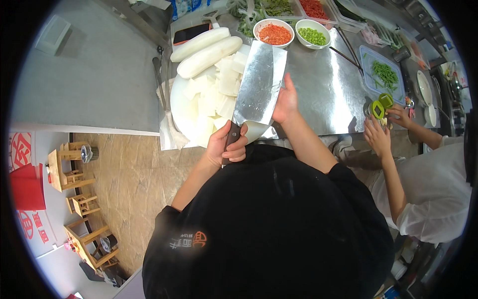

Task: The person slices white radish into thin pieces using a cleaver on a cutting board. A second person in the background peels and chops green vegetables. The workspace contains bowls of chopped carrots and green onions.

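Nearest the head camera is the wearer's black shirt (269, 214). Beyond it, the left hand (226, 147) grips the handle of a cleaver (260, 82), blade flat toward the camera; the right hand (285, 103) is open beside the blade, fingers hidden, contact unclear. Cut white radish pieces (209, 99) lie on a round board (178, 110) beside two whole radishes (209, 58). Slicing seems in hand; another cut would call for turning the edge down.

Printed in small white characters (182, 242) beside an orange emblem (199, 239) on the near black T-shirt (269, 214); lettered in large red characters (22, 150) on the left wall (54, 212).
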`<control>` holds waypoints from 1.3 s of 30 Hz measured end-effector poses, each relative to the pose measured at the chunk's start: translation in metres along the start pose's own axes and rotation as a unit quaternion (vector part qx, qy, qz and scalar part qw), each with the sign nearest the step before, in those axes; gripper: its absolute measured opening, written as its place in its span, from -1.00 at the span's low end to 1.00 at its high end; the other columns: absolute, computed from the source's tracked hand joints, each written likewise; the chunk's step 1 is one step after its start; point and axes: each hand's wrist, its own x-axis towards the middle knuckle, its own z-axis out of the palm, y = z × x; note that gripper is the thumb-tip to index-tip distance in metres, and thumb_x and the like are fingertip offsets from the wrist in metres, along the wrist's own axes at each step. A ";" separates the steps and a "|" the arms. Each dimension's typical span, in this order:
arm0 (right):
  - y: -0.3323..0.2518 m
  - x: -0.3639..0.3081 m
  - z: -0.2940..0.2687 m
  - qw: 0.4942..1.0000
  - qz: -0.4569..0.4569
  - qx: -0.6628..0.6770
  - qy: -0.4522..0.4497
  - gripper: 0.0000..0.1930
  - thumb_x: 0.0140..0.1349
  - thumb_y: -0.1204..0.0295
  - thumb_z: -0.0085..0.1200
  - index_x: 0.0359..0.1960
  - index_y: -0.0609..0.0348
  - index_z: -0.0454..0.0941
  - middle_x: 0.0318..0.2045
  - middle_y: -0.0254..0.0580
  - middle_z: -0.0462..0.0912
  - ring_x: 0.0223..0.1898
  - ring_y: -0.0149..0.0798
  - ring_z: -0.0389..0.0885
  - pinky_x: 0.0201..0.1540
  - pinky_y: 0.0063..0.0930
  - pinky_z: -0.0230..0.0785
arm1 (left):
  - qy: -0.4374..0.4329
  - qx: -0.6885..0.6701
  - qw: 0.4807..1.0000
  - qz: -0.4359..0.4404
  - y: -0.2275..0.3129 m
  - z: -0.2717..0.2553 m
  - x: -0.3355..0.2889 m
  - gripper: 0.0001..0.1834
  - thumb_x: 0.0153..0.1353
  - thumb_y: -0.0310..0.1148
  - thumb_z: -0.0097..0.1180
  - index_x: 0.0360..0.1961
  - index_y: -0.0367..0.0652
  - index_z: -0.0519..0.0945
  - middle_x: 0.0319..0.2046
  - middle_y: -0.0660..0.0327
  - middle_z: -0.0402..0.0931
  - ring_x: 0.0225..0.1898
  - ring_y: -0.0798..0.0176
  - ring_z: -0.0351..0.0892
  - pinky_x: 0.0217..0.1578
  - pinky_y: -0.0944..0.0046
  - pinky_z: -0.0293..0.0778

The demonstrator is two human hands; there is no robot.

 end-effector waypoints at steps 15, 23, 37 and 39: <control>-0.003 0.012 -0.004 0.968 0.082 0.064 -0.229 -0.11 0.25 -0.27 -0.46 0.37 0.26 -0.09 0.31 0.36 0.01 0.32 0.32 0.03 0.35 0.14 -0.14 | -0.016 -0.030 0.999 0.000 0.003 -0.005 0.003 -0.52 0.37 0.12 -0.35 -0.18 -0.10 0.31 -0.72 0.39 0.17 -0.84 0.52 0.08 -0.70 0.46 0.11; -0.016 0.021 -0.039 0.962 0.107 0.143 -0.205 -0.28 0.28 -0.17 -0.30 0.23 0.20 0.25 0.14 -0.03 0.43 0.16 0.03 0.38 0.28 0.02 0.07 | 0.035 -0.002 0.999 0.023 0.005 -0.003 0.002 -0.53 0.37 0.13 -0.35 -0.21 -0.09 0.31 -0.72 0.38 0.17 -0.84 0.49 0.07 -0.72 0.44 0.10; -0.026 0.031 -0.033 0.965 -0.030 -0.215 0.147 -0.37 0.28 -0.12 -0.14 0.24 0.02 0.23 0.06 0.01 0.40 0.13 -0.01 0.36 0.18 -0.03 0.20 | 0.178 0.167 0.960 0.141 0.028 0.025 -0.030 -0.55 0.41 0.06 -0.43 -0.22 -0.10 0.31 -0.72 0.32 0.14 -0.83 0.44 0.06 -0.73 0.39 0.11; -0.013 0.044 -0.039 0.929 -0.118 -0.321 0.144 -0.38 0.28 -0.07 -0.08 0.23 0.06 0.23 0.05 0.01 0.40 0.11 0.00 0.37 0.17 -0.17 0.22 | 0.206 0.196 0.946 0.156 0.025 0.030 -0.030 -0.57 0.41 0.04 -0.43 -0.22 -0.10 0.31 -0.72 0.31 0.15 -0.83 0.43 0.06 -0.73 0.39 0.13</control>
